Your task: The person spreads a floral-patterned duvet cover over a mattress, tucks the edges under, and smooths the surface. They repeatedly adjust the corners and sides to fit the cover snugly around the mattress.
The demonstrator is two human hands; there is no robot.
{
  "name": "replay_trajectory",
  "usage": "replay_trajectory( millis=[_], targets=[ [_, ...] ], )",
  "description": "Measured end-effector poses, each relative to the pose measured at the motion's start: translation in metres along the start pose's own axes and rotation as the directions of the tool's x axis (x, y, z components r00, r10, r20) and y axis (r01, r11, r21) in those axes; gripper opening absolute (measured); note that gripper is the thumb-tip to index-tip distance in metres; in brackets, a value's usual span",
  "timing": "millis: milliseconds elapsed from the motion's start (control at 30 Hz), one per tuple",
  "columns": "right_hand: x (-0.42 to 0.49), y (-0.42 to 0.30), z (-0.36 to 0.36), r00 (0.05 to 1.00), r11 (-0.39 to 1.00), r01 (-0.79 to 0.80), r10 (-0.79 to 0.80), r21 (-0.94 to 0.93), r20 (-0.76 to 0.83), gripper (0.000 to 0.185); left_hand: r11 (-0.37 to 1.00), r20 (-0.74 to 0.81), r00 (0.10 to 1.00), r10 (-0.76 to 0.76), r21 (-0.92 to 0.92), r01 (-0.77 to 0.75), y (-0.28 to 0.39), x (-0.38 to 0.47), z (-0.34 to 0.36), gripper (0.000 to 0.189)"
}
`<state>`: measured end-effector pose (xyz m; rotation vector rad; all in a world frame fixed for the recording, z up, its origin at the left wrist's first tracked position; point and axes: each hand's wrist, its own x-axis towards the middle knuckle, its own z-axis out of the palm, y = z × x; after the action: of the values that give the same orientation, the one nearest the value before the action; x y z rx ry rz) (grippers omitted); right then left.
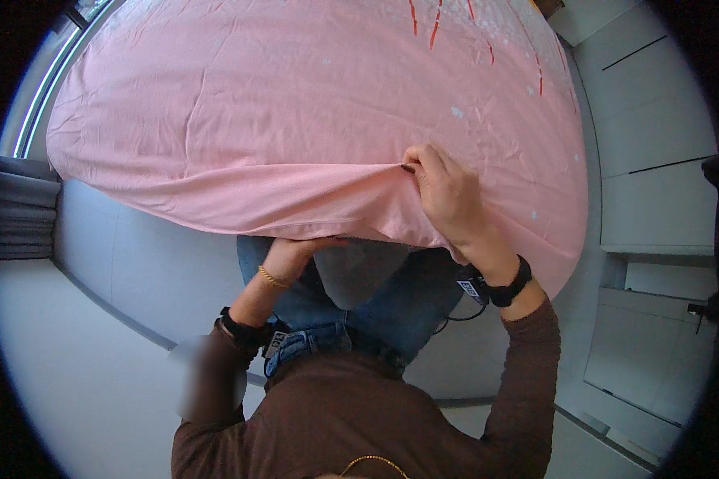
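Note:
A pink bed sheet (311,114) with small white flowers and red streaks covers the bed before me. My right hand (452,194) pinches a raised fold of it between thumb and fingers, right of centre. From there the lifted cloth slopes down to the left in long creases. My left hand (302,254) is at the sheet's near edge, palm side hidden; its fingers reach partly beneath the hem, and whether they grip anything cannot be seen. Between my knees a grey surface shows below the hem.
A grey curtain (21,209) hangs at the left beside a window (48,84). White cabinets (656,209) and a door with a dark handle stand along the right. Pale floor runs around the bed. A black cable (467,317) hangs near my right wrist.

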<state>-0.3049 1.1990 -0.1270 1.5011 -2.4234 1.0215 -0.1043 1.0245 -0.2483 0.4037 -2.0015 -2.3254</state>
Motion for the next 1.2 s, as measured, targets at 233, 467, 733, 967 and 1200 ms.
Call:
replay_trajectory(
  millis=[233,467,733,967,1200],
  targets=[
    [-0.004,0.012,0.025,0.955,0.788,0.294,-0.267,-0.541,0.13,0.019,0.898,-0.136,0.965,-0.223,-0.414,0.149,-0.018,0.023,0.037,0.029],
    [-0.035,0.006,0.034,0.972,0.953,0.234,-0.226,-0.191,0.066,0.029,0.933,-0.051,0.996,0.076,0.355,-0.053,-0.033,0.02,0.018,0.036],
    [-0.026,0.013,0.032,0.947,0.947,0.313,-0.305,-0.074,0.097,0.023,0.63,0.065,0.91,0.41,0.701,-0.334,-0.036,0.024,0.016,0.024],
    [-0.014,0.004,0.022,0.948,0.954,0.299,-0.301,0.04,0.099,0.02,0.781,0.02,0.945,0.326,0.558,-0.281,-0.033,0.023,0.015,0.022],
    [-0.003,-0.019,-0.002,0.956,0.965,0.23,-0.248,0.123,0.158,0.018,0.947,0.167,0.972,-0.163,-0.249,0.202,0.005,0.004,0.025,0.011]
  ],
)
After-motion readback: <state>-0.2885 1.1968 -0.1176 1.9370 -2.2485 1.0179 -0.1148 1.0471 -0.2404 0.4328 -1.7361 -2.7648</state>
